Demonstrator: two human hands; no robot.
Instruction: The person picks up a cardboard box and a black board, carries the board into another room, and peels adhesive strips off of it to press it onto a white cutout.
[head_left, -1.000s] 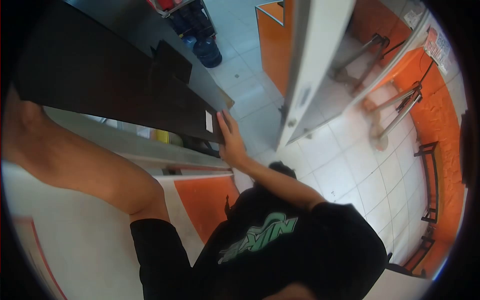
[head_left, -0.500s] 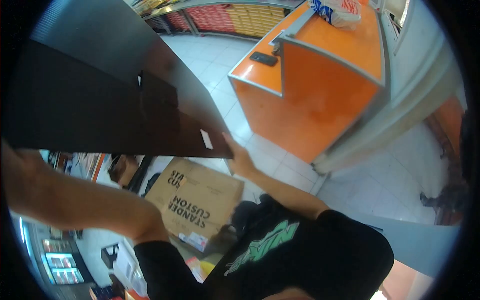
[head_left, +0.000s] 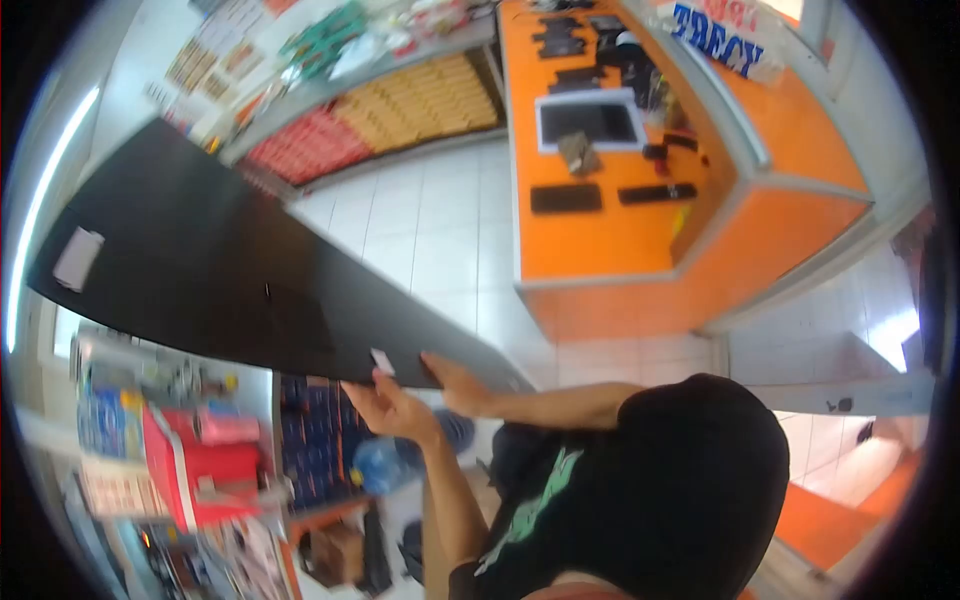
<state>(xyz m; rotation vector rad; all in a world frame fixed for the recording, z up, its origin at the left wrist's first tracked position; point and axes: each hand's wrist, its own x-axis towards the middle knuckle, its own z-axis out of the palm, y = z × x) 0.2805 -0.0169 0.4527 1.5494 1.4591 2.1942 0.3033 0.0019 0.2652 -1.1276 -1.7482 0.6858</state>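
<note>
A long black board stretches from the upper left down to just in front of my chest. It carries a small white sticker near its close end and a white label at its far end. My left hand grips the close end from below, beside the sticker. My right hand holds the same end just to the right, fingers under the edge. I wear a black shirt with a green print.
An orange counter with a screen, phones and small items stands to the right. Shelves of orange and red boxes line the far wall. Red packages and a blue water bottle lie below the board. White tiled floor lies between.
My left hand has come in from far along the board to its close end, beside my right hand. The view has swung round and the board now points up and left.
</note>
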